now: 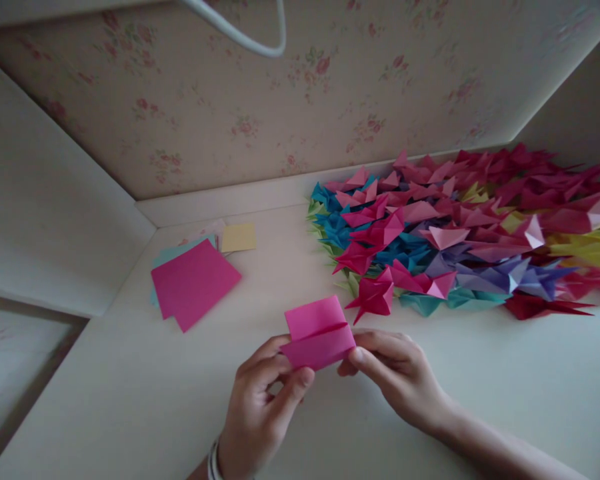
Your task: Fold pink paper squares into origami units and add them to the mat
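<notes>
A pink sheet of origami paper point(320, 333), with its edges folded in toward a middle line, is held up above the white table between both hands. My left hand point(265, 393) pinches its lower left part, thumb in front and fingers behind. At the right edge, my right hand point(395, 373) grips the paper between thumb and fingers; some of its fingertips are hidden behind it. Just beyond the paper lies a dark pink folded paper crane point(375, 297), at the near edge of a large heap of folded cranes point(445, 240) in several colours.
Flat magenta paper sheets point(195, 283) lie at the left on light blue ones point(183, 250). Beside them is a small yellow paper pad point(239, 237). A flowered wall point(260, 127) closes off the back of the table point(145, 387), with a white cable point(250, 43) hanging above.
</notes>
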A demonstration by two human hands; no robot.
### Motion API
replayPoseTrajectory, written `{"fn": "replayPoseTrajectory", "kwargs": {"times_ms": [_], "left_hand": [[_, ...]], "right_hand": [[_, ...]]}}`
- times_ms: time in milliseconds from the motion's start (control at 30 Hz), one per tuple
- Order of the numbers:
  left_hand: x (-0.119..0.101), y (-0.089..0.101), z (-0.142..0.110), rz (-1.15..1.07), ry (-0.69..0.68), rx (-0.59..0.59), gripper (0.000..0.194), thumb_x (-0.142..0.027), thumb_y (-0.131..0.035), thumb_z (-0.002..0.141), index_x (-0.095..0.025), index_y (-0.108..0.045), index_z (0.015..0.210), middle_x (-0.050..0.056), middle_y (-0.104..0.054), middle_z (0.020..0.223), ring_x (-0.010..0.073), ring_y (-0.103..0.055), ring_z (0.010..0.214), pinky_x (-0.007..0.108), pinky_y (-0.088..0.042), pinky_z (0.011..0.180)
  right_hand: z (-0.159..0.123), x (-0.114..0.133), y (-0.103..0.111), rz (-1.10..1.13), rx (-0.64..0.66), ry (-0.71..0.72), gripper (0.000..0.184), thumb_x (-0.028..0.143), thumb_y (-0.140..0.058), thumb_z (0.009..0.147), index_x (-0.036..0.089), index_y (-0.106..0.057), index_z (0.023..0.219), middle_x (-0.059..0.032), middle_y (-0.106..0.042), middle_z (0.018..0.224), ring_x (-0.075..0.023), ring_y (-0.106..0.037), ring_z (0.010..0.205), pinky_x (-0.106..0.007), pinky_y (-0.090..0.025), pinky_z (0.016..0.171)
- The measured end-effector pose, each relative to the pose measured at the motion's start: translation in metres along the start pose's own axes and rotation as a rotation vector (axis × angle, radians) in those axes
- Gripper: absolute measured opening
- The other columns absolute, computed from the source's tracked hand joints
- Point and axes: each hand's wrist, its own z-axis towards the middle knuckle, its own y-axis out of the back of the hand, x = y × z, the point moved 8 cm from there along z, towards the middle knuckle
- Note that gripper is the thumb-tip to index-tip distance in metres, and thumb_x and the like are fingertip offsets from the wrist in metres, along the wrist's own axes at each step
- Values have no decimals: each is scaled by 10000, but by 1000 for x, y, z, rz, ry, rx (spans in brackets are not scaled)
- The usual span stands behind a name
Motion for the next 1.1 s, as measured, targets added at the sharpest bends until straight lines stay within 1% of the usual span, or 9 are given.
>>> {"fn": "replayPoseTrajectory", "kwargs": {"times_ms": [100,267,367,467,533,700,867,933,1100], "left_hand": [[-5,0,2,76,-20,-12,238,-280,-616,919,-171,-702,725,16,-618,707,106,-594,559,174,-480,505],[5,-4,2,53,84,-25,159,-318,-627,913,-186,-667,834,3,-668,672,123,-607,568,191,-490,536],[13,-7,0,-31,155,-34,189,-330,-640,909,-202,-614,1046,-1,-698,741,133,-645,617,201,-522,571],[16,-7,-1,-90,164,-66,494,-320,-631,920,-241,-432,1364,-16,-686,800,131,-660,645,209,-541,594],[18,-6,-1,-87,162,-65,610,-320,-615,930,-254,-328,1463,-26,-668,787,134,-663,659,217,-549,611],[24,-1,-3,30,166,-70,443,-343,-603,932,-222,-515,1349,40,-721,931,170,-695,763,243,-574,664],[7,9,3,193,40,-131,221,-298,-578,950,-210,-663,1135,56,-731,984,160,-698,777,226,-563,681],[0,8,6,219,-6,-120,200,-271,-572,956,-217,-686,1110,55,-732,996,163,-702,830,221,-559,719],[-4,3,8,241,-56,-52,277,-226,-569,959,-228,-674,1215,52,-738,1004,160,-700,888,204,-547,761]], "right_hand": [[-2,-6,-1,95,-14,-66,246,342,-587,961,181,-745,864,-47,-752,732,-166,-707,674,-230,-522,605],[-2,-13,1,149,-114,-99,182,329,-653,919,186,-726,832,-31,-716,722,-146,-673,657,-216,-511,593],[-3,-20,2,248,-190,-148,128,325,-700,883,203,-686,848,-3,-682,722,-132,-655,647,-204,-518,592],[-4,-24,-2,308,-186,-181,110,317,-701,884,215,-661,878,9,-669,720,-124,-648,649,-198,-520,594],[-5,-24,-4,293,-170,-177,94,309,-689,894,219,-662,895,6,-675,735,-126,-647,661,-198,-518,597],[-4,-20,-4,206,-142,-150,63,284,-661,914,229,-689,927,-3,-694,796,-138,-666,716,-205,-524,633],[-1,-13,-2,97,-118,-125,89,264,-643,921,222,-722,917,-12,-728,817,-142,-676,724,-200,-521,634],[-1,-10,-4,40,-79,-112,112,247,-631,926,218,-738,908,-13,-747,814,-142,-679,721,-199,-522,641],[1,-1,-7,-41,-40,-65,137,206,-644,910,232,-771,957,-8,-789,869,-150,-713,761,-196,-537,682]]}}
